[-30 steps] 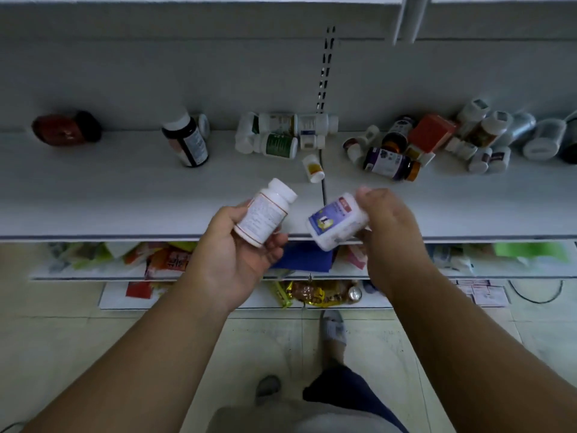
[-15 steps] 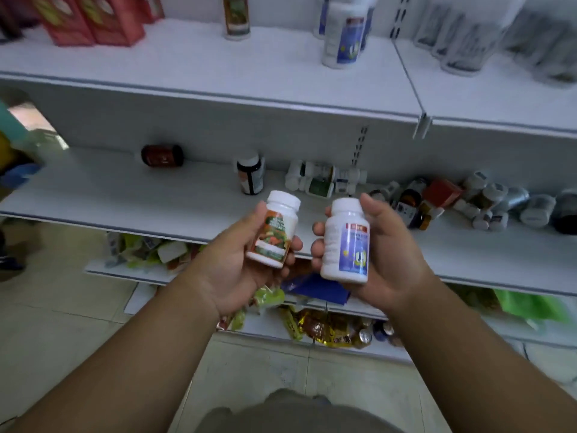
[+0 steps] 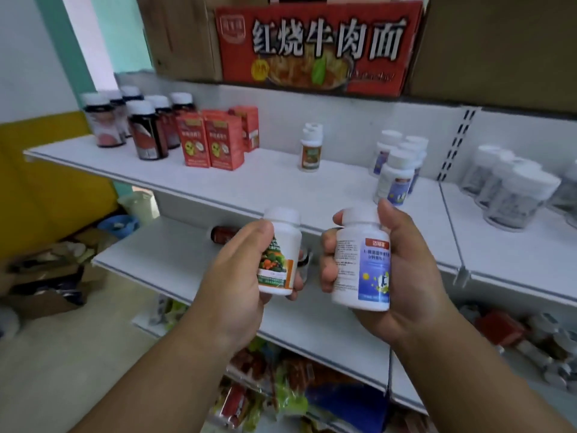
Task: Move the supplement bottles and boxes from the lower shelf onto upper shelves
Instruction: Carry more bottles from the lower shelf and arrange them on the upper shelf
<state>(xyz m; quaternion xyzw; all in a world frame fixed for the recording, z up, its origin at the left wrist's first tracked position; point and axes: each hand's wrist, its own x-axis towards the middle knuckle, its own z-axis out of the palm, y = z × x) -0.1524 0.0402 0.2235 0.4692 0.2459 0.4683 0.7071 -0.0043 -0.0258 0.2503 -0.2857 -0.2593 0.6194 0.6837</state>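
Note:
My left hand point(image 3: 237, 276) grips a small white bottle with a vegetable label point(image 3: 279, 254), held upright. My right hand point(image 3: 402, 276) grips a larger white bottle with a blue and white label point(image 3: 362, 264), also upright. Both are in front of the edge of the upper shelf point(image 3: 249, 185). On that shelf stand a matching vegetable-label bottle point(image 3: 310, 151) and a group of blue-label bottles point(image 3: 396, 164). The lower shelf point(image 3: 162, 257) lies behind my hands, with a dark red bottle point(image 3: 223, 234) on its side.
Dark bottles point(image 3: 140, 126) and red boxes point(image 3: 215, 139) stand at the upper shelf's left. Clear-wrapped white-capped bottles point(image 3: 512, 189) stand at its right. A large noodle carton point(image 3: 312, 45) sits above. Loose bottles point(image 3: 537, 342) lie on the lower shelf's right; snack packets point(image 3: 281, 389) below.
The view has tilted up from the lower shelf to the upper shelf. Both hands have lifted the bottles and turned them upright in front of the upper shelf's edge.

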